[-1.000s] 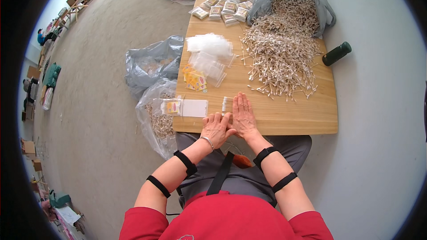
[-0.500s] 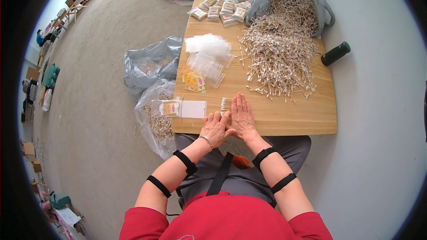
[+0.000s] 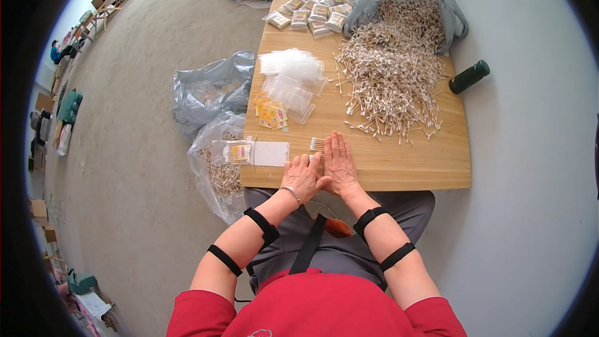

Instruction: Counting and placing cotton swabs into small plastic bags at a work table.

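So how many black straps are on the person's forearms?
4. Two on the left forearm, one near the wrist and one nearer the elbow; two on the right forearm, near the wrist and nearer the elbow. None seems hidden.

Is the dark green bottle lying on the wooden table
No, the dark green bottle lies on the pale floor just off the right edge of the wooden table.

Light wood table [image 3: 399,162]; grey bags [image 3: 212,90]; dark green bottle [image 3: 469,77]; red sleeves [image 3: 199,315].
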Available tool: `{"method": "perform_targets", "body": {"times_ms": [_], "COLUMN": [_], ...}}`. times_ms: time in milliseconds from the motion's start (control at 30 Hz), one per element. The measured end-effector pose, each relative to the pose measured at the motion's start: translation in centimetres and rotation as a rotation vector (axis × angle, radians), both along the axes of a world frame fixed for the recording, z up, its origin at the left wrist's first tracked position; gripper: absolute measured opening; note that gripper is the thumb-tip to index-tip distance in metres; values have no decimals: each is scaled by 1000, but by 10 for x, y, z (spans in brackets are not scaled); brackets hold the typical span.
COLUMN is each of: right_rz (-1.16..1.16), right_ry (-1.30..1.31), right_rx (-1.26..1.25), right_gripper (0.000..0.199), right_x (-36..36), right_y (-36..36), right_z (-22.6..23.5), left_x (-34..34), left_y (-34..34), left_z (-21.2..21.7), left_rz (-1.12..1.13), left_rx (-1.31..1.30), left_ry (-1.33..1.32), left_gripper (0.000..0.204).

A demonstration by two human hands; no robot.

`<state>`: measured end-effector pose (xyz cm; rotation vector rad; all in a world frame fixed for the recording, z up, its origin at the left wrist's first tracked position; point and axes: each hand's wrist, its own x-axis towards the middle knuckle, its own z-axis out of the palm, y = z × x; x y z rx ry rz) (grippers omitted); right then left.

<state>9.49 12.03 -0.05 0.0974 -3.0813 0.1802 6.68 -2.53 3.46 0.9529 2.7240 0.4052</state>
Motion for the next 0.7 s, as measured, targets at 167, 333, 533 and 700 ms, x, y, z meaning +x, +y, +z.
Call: {"method": "perform_targets", "body": {"times_ms": [167, 333, 533, 700], "right_rz": [-11, 2, 3, -15], "right_ry": [-62, -27, -36, -56], "right_rx": [130, -12, 9, -60], "right_gripper": [97, 99, 98, 92], "right_x": [-1, 0, -1, -1], "right_y": [-3, 0, 0, -1], "right_z": [2, 1, 0, 0], "left_x": [-8, -6, -7, -15], "left_y": [4, 3, 4, 11], "left_z": [1, 4, 5, 6], "left_rz": [41, 4, 7, 71], "left_rx": [3, -31, -22, -26], "left_ry": [-56, -34, -43, -145], "left_gripper": [74, 72, 73, 75]}}
